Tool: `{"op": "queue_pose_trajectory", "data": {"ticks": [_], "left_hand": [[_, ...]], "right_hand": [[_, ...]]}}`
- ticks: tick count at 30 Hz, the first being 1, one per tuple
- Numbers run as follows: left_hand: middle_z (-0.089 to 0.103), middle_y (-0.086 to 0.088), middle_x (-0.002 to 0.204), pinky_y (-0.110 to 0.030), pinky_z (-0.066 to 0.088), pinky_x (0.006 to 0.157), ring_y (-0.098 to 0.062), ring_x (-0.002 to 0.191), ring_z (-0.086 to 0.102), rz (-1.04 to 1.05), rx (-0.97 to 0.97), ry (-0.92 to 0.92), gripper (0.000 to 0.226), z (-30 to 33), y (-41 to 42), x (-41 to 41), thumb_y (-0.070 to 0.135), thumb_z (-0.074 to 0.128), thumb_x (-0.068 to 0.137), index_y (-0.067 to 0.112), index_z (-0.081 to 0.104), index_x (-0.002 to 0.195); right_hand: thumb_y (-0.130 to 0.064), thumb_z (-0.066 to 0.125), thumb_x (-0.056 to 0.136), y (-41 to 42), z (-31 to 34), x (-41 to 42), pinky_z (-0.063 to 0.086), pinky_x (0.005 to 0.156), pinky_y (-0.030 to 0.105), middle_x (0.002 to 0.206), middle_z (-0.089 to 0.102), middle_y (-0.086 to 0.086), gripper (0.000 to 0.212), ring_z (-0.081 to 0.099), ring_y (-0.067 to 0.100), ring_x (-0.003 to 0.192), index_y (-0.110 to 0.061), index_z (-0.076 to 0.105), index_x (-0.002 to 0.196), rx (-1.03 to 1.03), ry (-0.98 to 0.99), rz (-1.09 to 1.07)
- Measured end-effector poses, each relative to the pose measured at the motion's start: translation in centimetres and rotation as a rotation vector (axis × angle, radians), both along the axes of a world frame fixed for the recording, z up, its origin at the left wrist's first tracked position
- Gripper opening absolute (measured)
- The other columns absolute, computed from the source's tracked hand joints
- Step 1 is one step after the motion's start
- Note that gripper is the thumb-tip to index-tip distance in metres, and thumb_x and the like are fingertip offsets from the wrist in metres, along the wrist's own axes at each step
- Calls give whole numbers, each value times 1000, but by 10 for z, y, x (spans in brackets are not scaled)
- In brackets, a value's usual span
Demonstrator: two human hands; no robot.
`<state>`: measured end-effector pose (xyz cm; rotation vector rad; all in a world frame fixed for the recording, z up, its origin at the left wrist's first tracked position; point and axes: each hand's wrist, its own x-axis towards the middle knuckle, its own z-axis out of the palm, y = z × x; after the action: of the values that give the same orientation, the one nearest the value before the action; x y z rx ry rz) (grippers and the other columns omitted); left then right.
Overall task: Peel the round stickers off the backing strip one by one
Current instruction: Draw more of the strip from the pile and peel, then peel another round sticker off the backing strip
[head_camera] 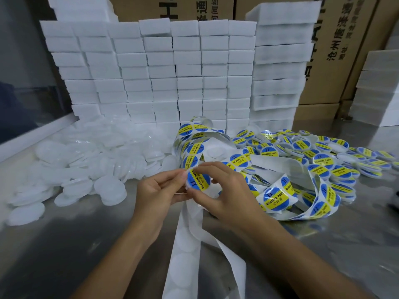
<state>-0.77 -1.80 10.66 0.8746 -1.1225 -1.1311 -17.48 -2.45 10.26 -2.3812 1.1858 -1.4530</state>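
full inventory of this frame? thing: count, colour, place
sticker: one, blue and yellow, held between both hands
backing strip: one, white, running down from the hands toward the near edge
sticker strip: long tangle, blue-yellow on white, centre right
plain lids: many, white, piled left
labelled lids: many, blue-yellow tops, piled right
white blocks: many, stacked at the back
cardboard boxes: several, brown, behind
table: one, metal
left hand: fingers pinching the sticker
right hand: fingers on the sticker
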Motion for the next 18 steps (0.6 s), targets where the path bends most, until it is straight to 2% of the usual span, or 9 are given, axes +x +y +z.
{"op": "queue_pose_trajectory", "data": {"ticks": [2, 3, 5, 7, 9, 11, 14, 18], "left_hand": [[76, -9, 85, -23, 56, 65, -20, 76, 73, 46, -31, -68, 12, -1, -1, -1, 23, 68, 86, 21, 79, 88], [76, -3, 82, -18, 54, 63, -15, 74, 72, 125, -69, -158, 13, -4, -3, -1, 19, 68, 87, 25, 79, 84], [74, 12, 80, -9, 47, 62, -4, 72, 66, 278, -159, -397, 14, -11, -5, -2, 18, 74, 84, 32, 76, 81], [70, 20, 80, -8, 45, 62, -1, 69, 61, 294, -160, -533, 19, -15, -6, -4, 25, 81, 77, 37, 71, 86], [68, 23, 78, -11, 47, 61, -1, 62, 59, 227, -82, -548, 29, -20, -7, -5, 28, 85, 71, 39, 67, 91], [69, 19, 71, -17, 47, 61, 0, 56, 57, 194, -33, -549, 31, -24, -8, -5, 19, 83, 73, 36, 65, 92], [69, 14, 67, -21, 46, 65, 1, 56, 58, 162, 9, -561, 35, -28, -10, -3, 0, 71, 79, 32, 64, 92], [68, 12, 64, -14, 47, 62, -3, 57, 57, 99, 75, -544, 37, -29, -11, -3, -7, 64, 81, 28, 64, 94]], "right_hand": [[-33, 75, 84, -1, 2, -3, 49, 84, 21, 114, 67, -6, 34, 61, 5, 103, -18, 68, 114, 27, -20, -10], [-33, 75, 85, -1, 3, -4, 48, 84, 21, 113, 67, -7, 32, 61, 4, 102, -18, 68, 113, 39, -28, -19], [-32, 74, 85, -3, 4, -8, 48, 83, 21, 109, 67, -7, 29, 60, 4, 99, -18, 68, 110, 40, -50, -33], [-35, 74, 86, -6, 7, -13, 46, 81, 19, 103, 67, -9, 27, 59, 3, 94, -18, 68, 106, 29, -82, -64], [-39, 73, 86, -13, 11, -22, 45, 81, 19, 99, 65, -15, 27, 56, 2, 92, -21, 68, 105, 39, -120, -130], [-44, 70, 86, -24, 16, -35, 48, 84, 27, 100, 62, -17, 29, 54, 2, 96, -24, 67, 107, 94, -132, -230], [-47, 67, 87, -49, 23, -59, 48, 82, 34, 108, 65, -7, 32, 57, 14, 107, -24, 65, 109, 197, -120, -375], [-44, 66, 89, -87, 32, -90, 41, 70, 31, 108, 66, 6, 30, 61, 24, 94, -18, 64, 105, 301, 44, -563]]}}
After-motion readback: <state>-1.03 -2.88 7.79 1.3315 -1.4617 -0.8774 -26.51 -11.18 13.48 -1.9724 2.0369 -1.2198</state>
